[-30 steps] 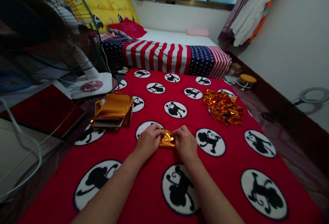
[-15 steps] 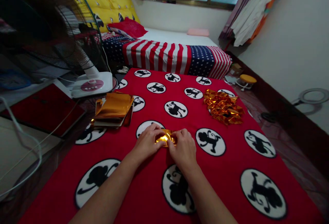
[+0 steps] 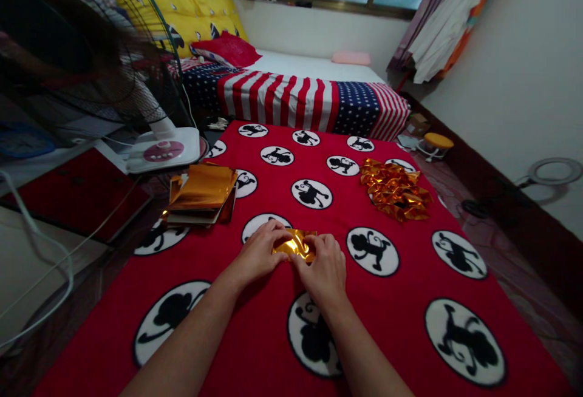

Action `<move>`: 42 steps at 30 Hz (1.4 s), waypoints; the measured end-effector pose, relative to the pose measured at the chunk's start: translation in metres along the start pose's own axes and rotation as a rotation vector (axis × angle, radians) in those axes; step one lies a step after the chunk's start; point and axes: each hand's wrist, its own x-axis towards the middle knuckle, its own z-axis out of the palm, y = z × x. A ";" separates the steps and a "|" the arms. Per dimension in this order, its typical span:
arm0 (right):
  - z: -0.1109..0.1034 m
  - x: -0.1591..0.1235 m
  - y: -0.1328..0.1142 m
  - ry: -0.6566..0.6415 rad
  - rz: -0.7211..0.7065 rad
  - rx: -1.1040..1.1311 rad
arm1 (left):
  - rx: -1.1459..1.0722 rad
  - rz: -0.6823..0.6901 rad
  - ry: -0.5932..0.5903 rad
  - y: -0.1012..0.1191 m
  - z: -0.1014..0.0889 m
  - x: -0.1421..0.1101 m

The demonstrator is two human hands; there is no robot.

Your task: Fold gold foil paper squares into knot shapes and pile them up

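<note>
A small folded sheet of shiny gold foil paper (image 3: 296,244) lies on the red cloth between my two hands. My left hand (image 3: 264,251) grips its left end, thumb at the near edge and fingers toward the far side. At the right end my right hand (image 3: 323,263) holds it the same way, its thumb reaching in along the near edge. To the left sits a stack of flat gold foil sheets (image 3: 204,187), slightly fanned. Farther right is a heap of folded gold foil pieces (image 3: 395,189).
The red cloth with monkey prints (image 3: 328,221) spreads under everything. A fan (image 3: 168,148) with blurred blades stands at the left, near a white cable (image 3: 70,275). Behind is a bed with a striped, starred cover (image 3: 282,99). A yellow stool (image 3: 438,141) stands on the floor at right.
My thumbs have moved from the top of the foil paper down to its near edge. More of its surface shows between my hands. The stack and the heap stay put.
</note>
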 end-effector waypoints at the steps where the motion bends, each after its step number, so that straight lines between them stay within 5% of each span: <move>1: 0.001 -0.001 -0.002 0.011 0.002 -0.011 | 0.001 -0.002 0.000 0.000 0.000 0.000; 26: -0.007 0.000 0.030 -0.126 -0.050 0.373 | -0.014 0.019 -0.005 -0.005 0.001 0.000; 35: -0.005 -0.001 0.028 -0.078 -0.055 0.352 | 0.308 -0.208 0.219 0.030 0.025 -0.001; 42: -0.008 0.000 0.029 -0.105 -0.061 0.351 | 0.212 -0.143 0.127 0.015 0.022 -0.003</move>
